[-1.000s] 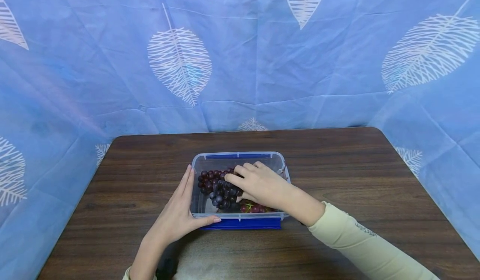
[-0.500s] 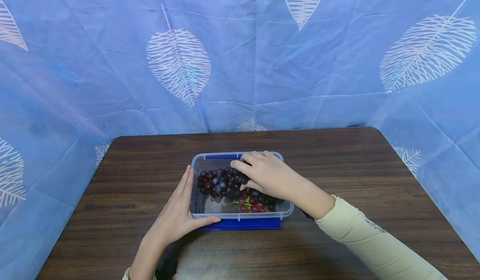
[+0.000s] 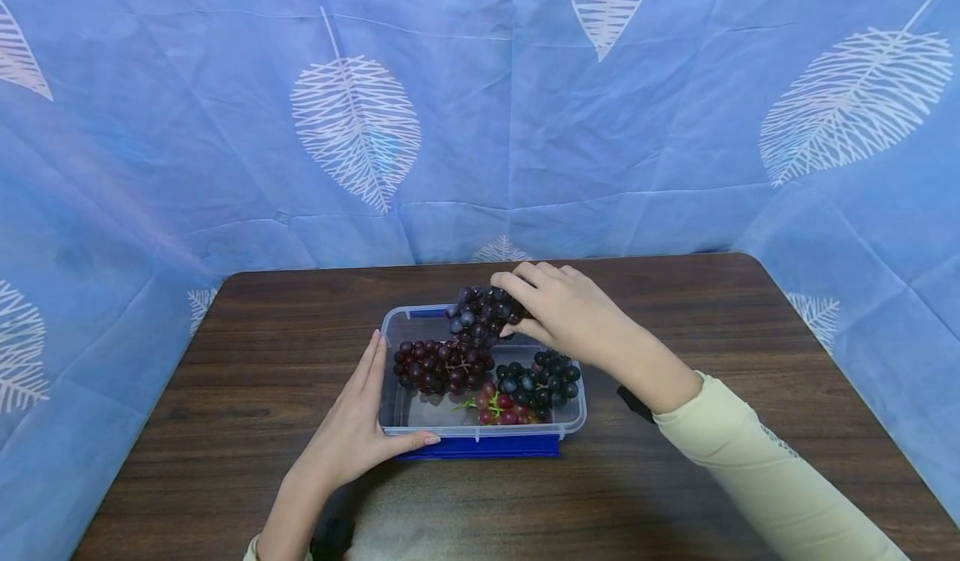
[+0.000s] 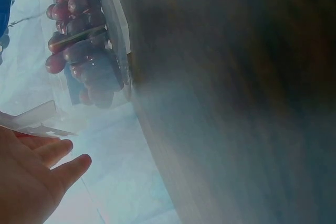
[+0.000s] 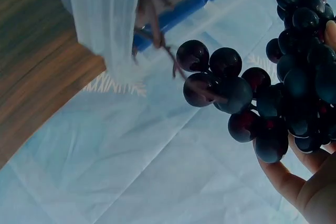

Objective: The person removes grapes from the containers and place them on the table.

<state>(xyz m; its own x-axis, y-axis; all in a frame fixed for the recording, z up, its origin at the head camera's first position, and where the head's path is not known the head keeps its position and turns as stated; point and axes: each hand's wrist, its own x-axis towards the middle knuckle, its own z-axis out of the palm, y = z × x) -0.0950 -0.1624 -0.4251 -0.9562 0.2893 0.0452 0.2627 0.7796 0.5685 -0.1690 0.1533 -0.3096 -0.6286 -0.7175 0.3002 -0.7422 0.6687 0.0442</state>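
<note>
A clear plastic food container [image 3: 450,433] with blue clasps stands on the table. My left hand [image 3: 358,428] rests against its left end, fingers straight along the wall and thumb on the front rim; in the left wrist view the fingers [image 4: 71,171] look extended. My right hand [image 3: 566,315] grips a bunch of dark purple grapes [image 3: 476,315] above the container's back rim. In the right wrist view fingers curl beneath that bunch [image 5: 302,87]. Inside the container lie reddish-brown grapes [image 3: 423,367] at left, black grapes [image 3: 543,382] at right, and a small red bunch [image 3: 501,411] with green stems in front.
The brown wood-grain table [image 3: 262,361] extends around the container on all sides. A blue cloth [image 3: 510,127] with white leaf prints hangs behind and beside the table.
My right hand has lifted the dark purple grapes up and back out of the container, uncovering the black and red bunches. The left hand and the container stay where they were.
</note>
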